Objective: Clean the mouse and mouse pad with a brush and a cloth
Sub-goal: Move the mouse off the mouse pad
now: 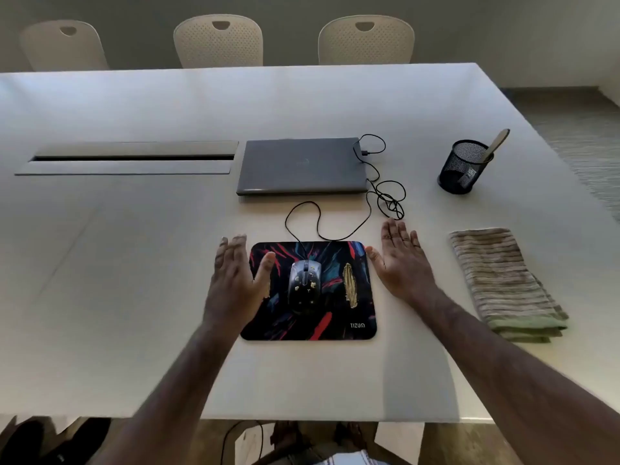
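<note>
While yellowish crumbs dot the black corded mouse [304,281] and colourful rectangular mouse pad [349,317] near the tabletop's [134,263] front edge: nothing cleaned. Left hand [235,280], right hand [401,260] spread, empty, flanking pad. Striped folded cloth [503,280] untouched by right edge; pale-handled brush [496,146] in black mesh cup [461,169].

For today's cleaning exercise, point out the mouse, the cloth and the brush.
mouse [304,284]: head view, middle of its crumb-speckled back.
cloth [503,280]: head view, centre of the folded striped fabric.
brush [496,144]: head view, handle sticking out of the mesh cup.
</note>
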